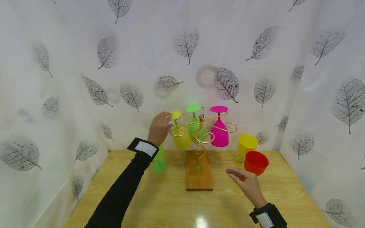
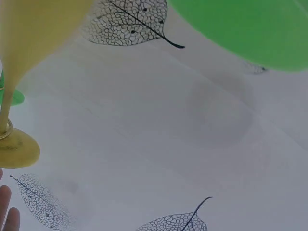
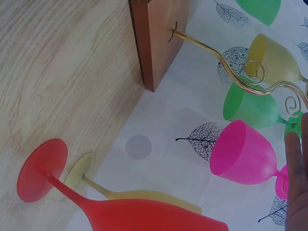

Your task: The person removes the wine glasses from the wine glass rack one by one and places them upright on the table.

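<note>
A gold wire rack [image 1: 201, 122] on a wooden base [image 1: 199, 177] carries three upside-down goblets: a yellow goblet [image 1: 182, 137], a green goblet [image 1: 196, 129] and a pink goblet [image 1: 219, 134]. My left hand [image 1: 159, 129] is beside the hanging yellow goblet's foot [image 2: 19, 149], fingers extended; contact is hard to tell. Above the table, my right hand [image 1: 247, 183] holds nothing, its fingers fairly straight. It overlaps the lower part of an upright red goblet [image 1: 256, 163] in the head view. In the right wrist view, the red goblet's foot [image 3: 42, 171] stands on the table.
An upright yellow goblet [image 1: 247, 144] is behind the red one at the right. Another green goblet [image 1: 159, 165] stands on the table at the left, mostly hidden by my left wrist. The wooden table [image 1: 159, 202] backs onto a leaf-patterned curtain [image 1: 159, 50].
</note>
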Available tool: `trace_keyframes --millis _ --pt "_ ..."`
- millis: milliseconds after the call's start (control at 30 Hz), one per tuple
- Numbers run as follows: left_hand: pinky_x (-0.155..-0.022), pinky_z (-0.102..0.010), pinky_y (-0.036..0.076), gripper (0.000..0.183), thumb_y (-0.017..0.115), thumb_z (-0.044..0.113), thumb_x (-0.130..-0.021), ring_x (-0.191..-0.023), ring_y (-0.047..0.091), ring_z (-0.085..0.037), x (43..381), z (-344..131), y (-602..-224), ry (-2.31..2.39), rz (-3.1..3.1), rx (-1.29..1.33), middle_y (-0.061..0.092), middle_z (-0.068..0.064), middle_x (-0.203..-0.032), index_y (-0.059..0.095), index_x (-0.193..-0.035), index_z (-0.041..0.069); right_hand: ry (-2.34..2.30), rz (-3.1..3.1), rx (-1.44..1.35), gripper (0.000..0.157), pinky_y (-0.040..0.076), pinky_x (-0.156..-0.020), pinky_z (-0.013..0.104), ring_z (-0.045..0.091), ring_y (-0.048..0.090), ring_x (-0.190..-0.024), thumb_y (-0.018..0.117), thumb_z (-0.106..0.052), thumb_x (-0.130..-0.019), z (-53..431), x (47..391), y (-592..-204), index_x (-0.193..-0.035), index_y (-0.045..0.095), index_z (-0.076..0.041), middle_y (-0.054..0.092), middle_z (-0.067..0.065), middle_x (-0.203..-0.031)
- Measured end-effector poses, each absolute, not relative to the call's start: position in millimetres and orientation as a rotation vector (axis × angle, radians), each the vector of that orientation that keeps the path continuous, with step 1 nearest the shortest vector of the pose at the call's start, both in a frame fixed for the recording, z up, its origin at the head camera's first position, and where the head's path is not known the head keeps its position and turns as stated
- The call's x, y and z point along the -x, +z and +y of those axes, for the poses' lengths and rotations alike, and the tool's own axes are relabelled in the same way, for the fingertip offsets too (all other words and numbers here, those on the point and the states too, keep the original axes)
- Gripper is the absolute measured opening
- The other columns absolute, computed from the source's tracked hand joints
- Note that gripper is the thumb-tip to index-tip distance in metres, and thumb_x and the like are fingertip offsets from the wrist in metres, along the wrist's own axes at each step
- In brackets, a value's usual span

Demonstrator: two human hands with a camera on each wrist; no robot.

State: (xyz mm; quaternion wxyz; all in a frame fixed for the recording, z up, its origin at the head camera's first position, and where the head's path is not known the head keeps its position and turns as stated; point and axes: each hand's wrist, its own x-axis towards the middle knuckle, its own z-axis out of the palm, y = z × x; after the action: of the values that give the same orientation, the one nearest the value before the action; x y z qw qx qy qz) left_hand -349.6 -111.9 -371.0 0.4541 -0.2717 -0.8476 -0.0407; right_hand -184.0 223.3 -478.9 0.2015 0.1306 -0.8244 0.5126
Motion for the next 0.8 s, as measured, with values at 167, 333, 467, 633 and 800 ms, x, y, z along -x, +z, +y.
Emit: trace_keyframes --millis 167,333,467,633,800 --pt "-0.090 -0.031 0.053 0.023 0.071 0.005 -0.080 -0.096 0.066 -0.022 352.8 -109.5 -365.2 -0.031 -2.046 0.686 0.072 -0.009 -0.101 0.071 -0.102 0.003 1.437 -2.320 -0.351 0.025 0.051 -0.075 0.008 -0.010 0.065 -0.084 0.069 -0.001 -0.080 223.5 183.2 -479.6 -0.106 0.070 0.001 0.072 0.017 -0.096" --pt "-0.078 -0.028 0.057 0.017 0.067 -0.002 -0.081 -0.083 0.069 -0.020 353.3 -106.6 -361.6 -0.040 -2.034 0.712 0.074 -0.008 -0.090 0.073 -0.096 0.003 1.421 -2.312 -0.351 0.025 0.051 -0.075 0.008 -0.010 0.065 -0.084 0.069 0.000 -0.081 224.2 184.1 -480.5 -0.106 0.069 0.002 0.073 0.017 -0.096" --pt "-0.076 -0.027 0.058 0.015 0.066 -0.001 -0.083 -0.084 0.068 -0.020 354.1 -104.2 -359.9 -0.039 -2.049 0.699 0.074 -0.008 -0.090 0.072 -0.096 0.003 1.323 -2.363 -0.338 0.027 0.054 -0.085 0.019 -0.014 0.060 -0.093 0.068 -0.006 -0.083 225.1 183.8 -480.3 -0.110 0.068 -0.005 0.073 0.010 -0.101" --pt "-0.077 -0.028 0.058 0.015 0.065 0.000 -0.084 -0.085 0.068 -0.021 356.2 -100.6 -359.1 -0.069 -2.084 0.689 0.073 -0.008 -0.091 0.072 -0.096 0.003 1.288 -2.449 -0.463 0.051 0.041 -0.095 0.063 -0.021 0.037 -0.119 0.070 -0.013 -0.083 227.1 181.8 -482.5 -0.131 0.055 -0.017 0.060 0.010 -0.130" --pt "-0.078 -0.029 0.058 0.014 0.065 -0.001 -0.084 -0.085 0.067 -0.022 360.8 -97.7 -358.8 -0.101 -2.073 0.708 0.073 -0.009 -0.090 0.071 -0.096 0.003 1.376 -2.504 -0.632 0.077 0.032 -0.093 0.076 -0.013 0.030 -0.130 0.075 -0.018 -0.077 222.7 181.3 -485.6 -0.144 0.037 -0.021 0.045 0.011 -0.145"
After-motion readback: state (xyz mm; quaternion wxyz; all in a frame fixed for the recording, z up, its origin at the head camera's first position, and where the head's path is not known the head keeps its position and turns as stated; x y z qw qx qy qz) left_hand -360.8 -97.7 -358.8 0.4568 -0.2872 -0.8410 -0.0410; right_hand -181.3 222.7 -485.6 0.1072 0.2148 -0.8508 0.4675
